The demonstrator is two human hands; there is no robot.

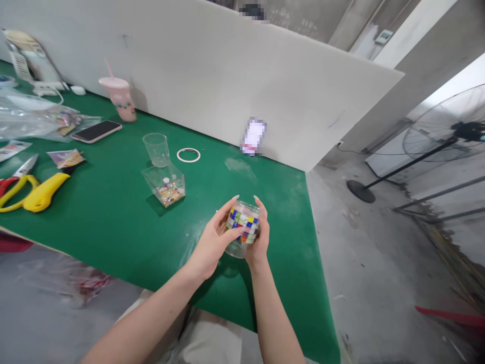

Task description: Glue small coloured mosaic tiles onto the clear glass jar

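Between my two hands is a clear glass cup (242,225) with a band of small coloured mosaic tiles around its wall, held above the green table. My left hand (212,237) wraps its left side, with the thumb lying across the tiles. On the other side, my right hand (261,232) closes around the cup, its fingers partly hidden behind the glass. To the left, a clear plastic tray (166,189) contains loose coloured tiles and beads. Just behind it stands another clear cup (156,150). A pale ring (188,155) lies flat close by.
Scissors (22,187) and a yellow-handled tool (45,192) lie at the left. A phone (97,131) and a pink drink cup (119,98) are farther back. Another lit phone (254,136) leans on the white partition (197,71). The table's right edge drops to the floor beside a fan (450,131).
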